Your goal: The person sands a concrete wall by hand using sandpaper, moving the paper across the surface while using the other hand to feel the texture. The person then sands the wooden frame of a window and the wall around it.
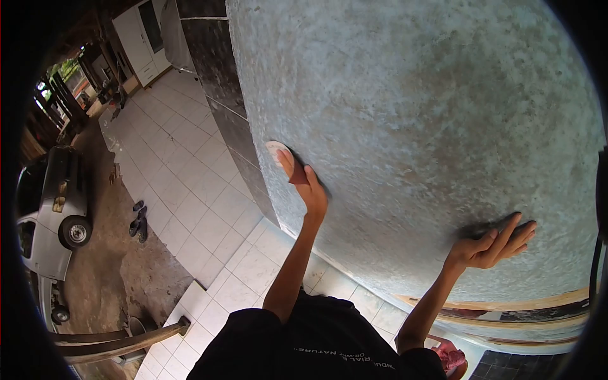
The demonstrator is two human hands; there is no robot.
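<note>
My left hand (pixel 310 192) is closed on a piece of sandpaper (pixel 277 152) with a rounded edge, a pale printed back and a reddish-brown side showing near the thumb. It presses against the mottled grey-blue wall (pixel 405 126), close to the wall's left edge. Farther right and a little lower, my right hand (pixel 491 248) rests on the same wall with its fingers stretched out and holds nothing. Part of the sandpaper is hidden by my left fingers.
Dark tiles (pixel 218 76) border the wall on the left. White floor tiles (pixel 183 158) run beside it, with dark shoes (pixel 138 225) on the dirt past them. A silver vehicle (pixel 60 209) stands far left. A curved wooden piece (pixel 126 342) is at lower left.
</note>
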